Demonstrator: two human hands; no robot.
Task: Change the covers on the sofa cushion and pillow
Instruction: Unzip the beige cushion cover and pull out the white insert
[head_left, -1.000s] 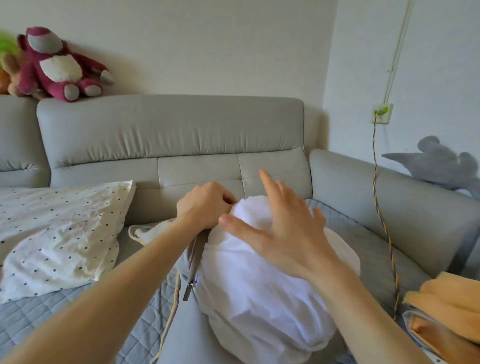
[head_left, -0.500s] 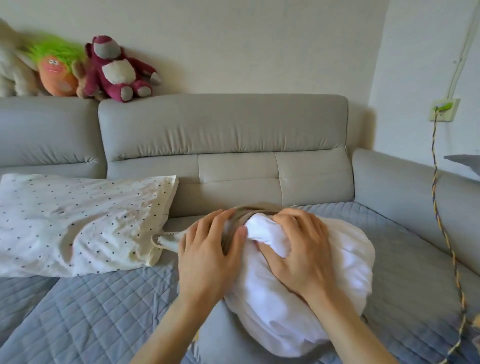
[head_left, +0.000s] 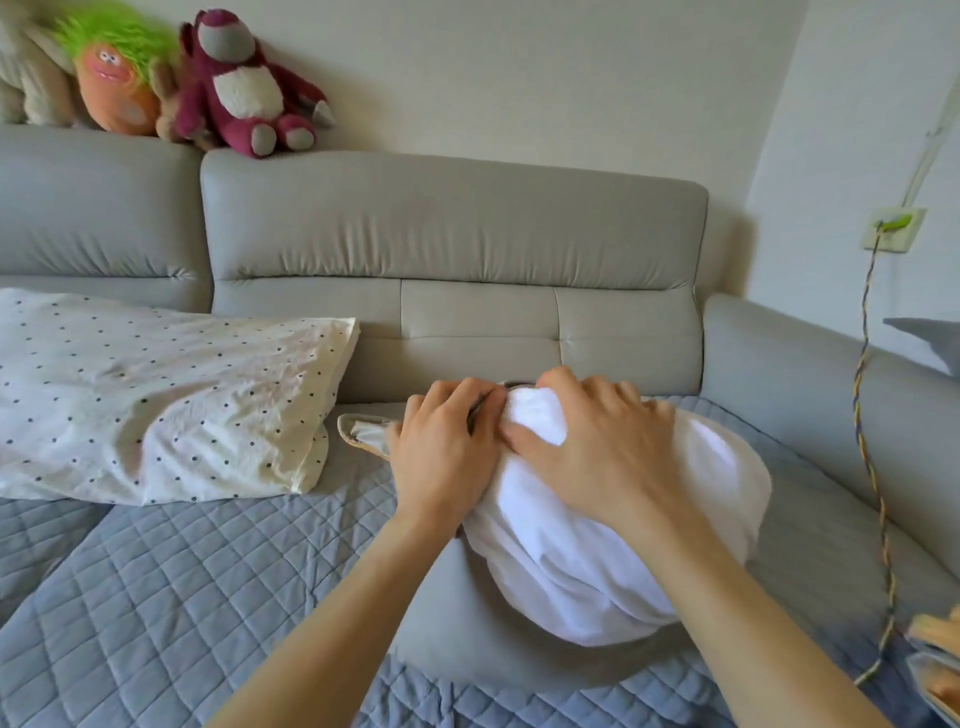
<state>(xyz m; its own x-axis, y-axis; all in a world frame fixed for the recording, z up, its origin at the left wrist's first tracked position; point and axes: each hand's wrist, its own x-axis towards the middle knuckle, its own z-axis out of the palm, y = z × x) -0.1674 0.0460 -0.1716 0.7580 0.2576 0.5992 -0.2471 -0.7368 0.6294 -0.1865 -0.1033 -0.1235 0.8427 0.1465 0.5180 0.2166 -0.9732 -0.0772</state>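
Note:
A white cushion insert (head_left: 597, 551) bulges out of a grey cushion cover (head_left: 457, 613) lying on the quilted sofa seat. My left hand (head_left: 447, 457) grips the cover's open edge by its far corner, where a beige trim (head_left: 358, 431) sticks out to the left. My right hand (head_left: 597, 441) presses down on the insert's top corner, fingers curled into the white fabric. A pillow in a cream cover with dark dots (head_left: 156, 395) lies to the left, apart from both hands.
The grey sofa backrest (head_left: 452, 234) is just behind the cushion, its armrest (head_left: 810, 384) to the right. Plush toys (head_left: 244, 88) sit on top of the backrest. A braided cable (head_left: 872, 467) hangs from a wall socket. Folded orange fabric (head_left: 935, 634) lies at the right edge.
The view has swung left. My right hand went from spread open over the insert to curled on its top corner; my left hand closed on the cover's edge beside it.

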